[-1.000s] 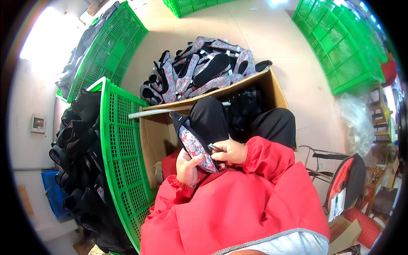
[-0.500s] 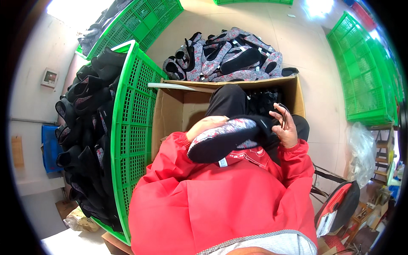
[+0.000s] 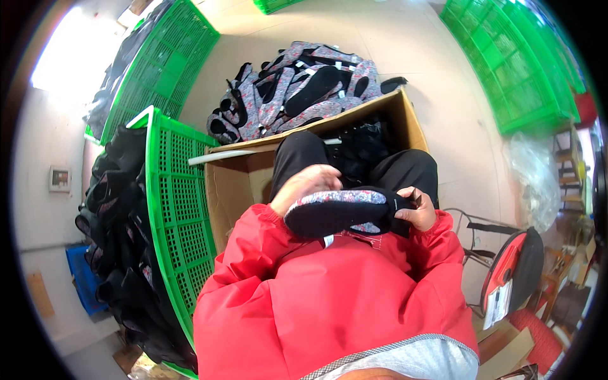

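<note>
A slipper (image 3: 335, 214) with a black sole and a grey, red-flowered side lies across my lap, sole facing me. My left hand (image 3: 310, 183) is closed over its far side, near the left end, with the fingertips partly hidden. At the black right end of the slipper, the thumb and fingers of my right hand (image 3: 418, 209) pinch the edge. Something small and dark shows among those fingers; its kind is too unclear to name. A small white tag (image 3: 329, 240) hangs below the sole.
An open cardboard box (image 3: 415, 130) stands around my knees, with black items inside and a pale bar (image 3: 234, 152) across it. Beyond lies a pile of flowered slippers (image 3: 304, 92). A green crate (image 3: 183, 209) full of black slippers (image 3: 117, 215) stands left; green crates (image 3: 506, 69) stand far right.
My right hand has moved in from beside the slipper and closed on its black end. The slipper has turned more level. The whole view has swung, shifting the surroundings.
</note>
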The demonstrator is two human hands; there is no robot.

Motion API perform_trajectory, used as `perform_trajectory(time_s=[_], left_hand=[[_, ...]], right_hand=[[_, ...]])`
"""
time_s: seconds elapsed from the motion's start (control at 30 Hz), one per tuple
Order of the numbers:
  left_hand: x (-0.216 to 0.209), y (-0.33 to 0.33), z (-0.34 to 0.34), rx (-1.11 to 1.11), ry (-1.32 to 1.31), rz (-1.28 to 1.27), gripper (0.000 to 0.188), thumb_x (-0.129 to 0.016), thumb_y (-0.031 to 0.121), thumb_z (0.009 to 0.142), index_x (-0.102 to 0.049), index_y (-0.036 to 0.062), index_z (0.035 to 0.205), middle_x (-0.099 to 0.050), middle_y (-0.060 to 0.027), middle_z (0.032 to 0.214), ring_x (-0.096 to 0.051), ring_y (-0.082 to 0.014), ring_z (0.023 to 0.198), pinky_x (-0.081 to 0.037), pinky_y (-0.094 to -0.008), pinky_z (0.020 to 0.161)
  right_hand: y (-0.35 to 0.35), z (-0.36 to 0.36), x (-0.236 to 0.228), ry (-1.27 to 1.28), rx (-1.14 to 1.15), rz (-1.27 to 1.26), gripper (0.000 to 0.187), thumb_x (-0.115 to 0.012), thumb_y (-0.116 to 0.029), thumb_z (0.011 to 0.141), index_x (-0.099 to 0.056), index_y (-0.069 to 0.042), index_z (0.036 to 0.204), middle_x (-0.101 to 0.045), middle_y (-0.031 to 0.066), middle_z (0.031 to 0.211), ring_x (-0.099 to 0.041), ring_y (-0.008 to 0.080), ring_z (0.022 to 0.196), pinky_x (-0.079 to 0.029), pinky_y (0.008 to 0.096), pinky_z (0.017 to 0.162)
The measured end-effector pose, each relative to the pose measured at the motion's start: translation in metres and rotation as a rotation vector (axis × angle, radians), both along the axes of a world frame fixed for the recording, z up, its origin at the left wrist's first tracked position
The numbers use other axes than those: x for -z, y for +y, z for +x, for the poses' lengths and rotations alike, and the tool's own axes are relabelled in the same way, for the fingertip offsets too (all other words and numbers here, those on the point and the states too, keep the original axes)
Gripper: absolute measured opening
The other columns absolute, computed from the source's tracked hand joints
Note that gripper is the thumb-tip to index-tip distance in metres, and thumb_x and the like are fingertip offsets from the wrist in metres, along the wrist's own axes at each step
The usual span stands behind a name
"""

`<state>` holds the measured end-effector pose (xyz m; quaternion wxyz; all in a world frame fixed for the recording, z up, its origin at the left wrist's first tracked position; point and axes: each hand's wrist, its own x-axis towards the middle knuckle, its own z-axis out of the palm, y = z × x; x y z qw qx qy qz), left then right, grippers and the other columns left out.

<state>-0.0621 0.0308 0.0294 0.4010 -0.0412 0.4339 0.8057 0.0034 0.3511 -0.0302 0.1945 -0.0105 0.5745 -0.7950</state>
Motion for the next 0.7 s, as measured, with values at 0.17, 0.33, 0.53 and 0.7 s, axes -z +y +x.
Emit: perform_trajectory(time_s=[0.17, 0.33, 0.53, 0.7], left_hand=[[-0.025, 0.003, 0.003, -0.110, 0.436, -0.067, 0.041, -0.063, 0.019, 0.088, -0.055, 0.0002, 0.124, -0.058, -0.0166, 0.122, -0.056, -0.0265, 0.116, -0.044, -0.0381, 0.101], [-0.052, 0.047, 0.007, -0.007, 1.123, -0.783, 0.043, -0.080, 0.002, 0.065, -0.065, 0.0009, 0.106, -0.068, -0.0100, 0.101, -0.066, -0.0234, 0.094, -0.050, -0.0307, 0.086], [-0.033, 0.065, 0.003, -0.035, 1.277, -0.679, 0.041, -0.084, 0.004, 0.060, -0.068, 0.0031, 0.098, -0.069, -0.0114, 0.089, -0.068, -0.0261, 0.082, -0.053, -0.0311, 0.074], [-0.036, 0.084, -0.001, 0.008, 1.225, -0.648, 0.033, -0.082, 0.000, 0.062, -0.069, 0.0015, 0.092, -0.069, -0.0118, 0.087, -0.067, -0.0256, 0.079, -0.053, -0.0306, 0.071]], right_hand=[[0.022, 0.014, -0.002, 0.108, 0.196, 0.089, 0.034, -0.078, 0.005, 0.073, -0.061, -0.001, 0.102, -0.066, 0.0052, 0.099, -0.061, 0.0138, 0.092, -0.048, 0.0281, 0.087], [0.038, 0.023, 0.008, 0.232, 0.311, 0.156, 0.031, -0.077, 0.006, 0.075, -0.063, 0.000, 0.103, -0.067, 0.0059, 0.101, -0.061, 0.0127, 0.094, -0.047, 0.0259, 0.086], [0.054, 0.033, 0.026, 0.190, 0.372, 0.120, 0.032, -0.077, 0.006, 0.075, -0.063, 0.000, 0.103, -0.066, 0.0087, 0.107, -0.061, 0.0148, 0.097, -0.049, 0.0270, 0.086], [0.067, 0.039, 0.032, 0.248, 0.388, 0.085, 0.033, -0.075, 0.004, 0.077, -0.062, 0.000, 0.107, -0.064, 0.0111, 0.112, -0.060, 0.0170, 0.104, -0.048, 0.0298, 0.090]])
